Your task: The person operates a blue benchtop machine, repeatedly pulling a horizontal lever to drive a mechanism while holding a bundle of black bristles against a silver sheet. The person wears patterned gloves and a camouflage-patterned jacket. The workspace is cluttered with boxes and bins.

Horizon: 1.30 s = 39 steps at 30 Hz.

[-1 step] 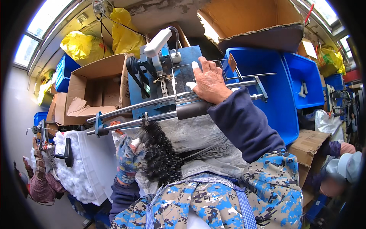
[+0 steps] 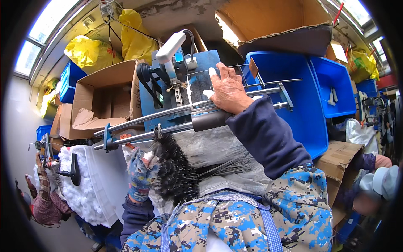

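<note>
My right hand (image 2: 230,90) lies over the sliding carriage (image 2: 210,119) of a small bench machine, its fingers bent over the carriage's thin metal frame. White wrapping covers the tips of its thumb and forefinger. The carriage sits on two steel rails (image 2: 168,131) above my lap. Lower left, my left hand (image 2: 142,170), in a stained patterned glove, is closed beside a bundle of black-bristled wire brushes (image 2: 176,170); what it pinches is hidden. The bundle's wire stems (image 2: 231,164) stretch right across a grey sheet. Behind the rails stands the machine head (image 2: 172,69) with a white lamp (image 2: 171,47).
Left of the machine is an open cardboard box (image 2: 105,103); a white bin (image 2: 103,180) of white tufts stands below it, a black-handled crank nearby. Blue bins (image 2: 289,101) and a large carton (image 2: 273,29) are at right. Another person (image 2: 380,185) sits far right.
The whole view shifts very slightly. Both hands, the carriage and the brushes hold their places.
</note>
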Available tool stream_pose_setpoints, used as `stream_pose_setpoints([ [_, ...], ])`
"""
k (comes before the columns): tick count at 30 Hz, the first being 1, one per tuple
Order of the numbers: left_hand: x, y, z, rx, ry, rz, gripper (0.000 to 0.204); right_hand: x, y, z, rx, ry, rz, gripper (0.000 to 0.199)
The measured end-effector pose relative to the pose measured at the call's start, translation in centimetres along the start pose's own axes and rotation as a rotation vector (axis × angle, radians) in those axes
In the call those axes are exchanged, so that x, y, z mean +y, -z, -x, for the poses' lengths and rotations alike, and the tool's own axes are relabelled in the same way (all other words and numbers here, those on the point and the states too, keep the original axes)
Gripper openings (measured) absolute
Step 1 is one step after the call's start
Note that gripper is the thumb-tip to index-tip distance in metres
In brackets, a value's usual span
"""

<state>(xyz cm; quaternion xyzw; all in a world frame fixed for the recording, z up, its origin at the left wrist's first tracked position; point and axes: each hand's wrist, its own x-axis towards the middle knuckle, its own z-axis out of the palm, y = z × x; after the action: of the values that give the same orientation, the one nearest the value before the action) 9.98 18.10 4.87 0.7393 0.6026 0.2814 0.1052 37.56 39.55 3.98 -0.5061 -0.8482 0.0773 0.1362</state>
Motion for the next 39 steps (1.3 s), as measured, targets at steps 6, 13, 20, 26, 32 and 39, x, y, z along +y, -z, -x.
stream_pose_setpoints([
  [6, 2.2, -0.6, -1.4, 0.007, -0.138, -0.12, 0.032, -1.6, 0.3, -0.6, -0.102, -0.027, 0.036, 0.059],
  [13, 2.3, 0.3, -1.1, 0.027, -0.091, -0.151, 0.031, -6.6, -2.3, -2.1, 0.047, 0.037, -0.029, 0.054],
  [20, 2.0, -0.1, -1.3, 0.024, -0.185, -0.146, 0.039, -3.4, -1.6, -1.4, -0.055, 0.138, -0.018, 0.059],
  [26, 0.7, -0.4, -0.2, 0.115, 0.069, 0.062, 0.03, 1.2, 1.9, -1.1, 0.044, 0.075, 0.103, 0.038],
  [32, 2.7, -0.3, -2.7, 0.124, 0.074, 0.202, 0.02, 2.4, 2.3, -3.6, -0.178, 0.059, 0.356, 0.014],
  [39, 1.8, 2.6, 0.0, 0.482, 0.559, 0.576, 0.012, 0.3, 9.2, 5.4, -0.289, 0.292, -0.019, 0.01],
])
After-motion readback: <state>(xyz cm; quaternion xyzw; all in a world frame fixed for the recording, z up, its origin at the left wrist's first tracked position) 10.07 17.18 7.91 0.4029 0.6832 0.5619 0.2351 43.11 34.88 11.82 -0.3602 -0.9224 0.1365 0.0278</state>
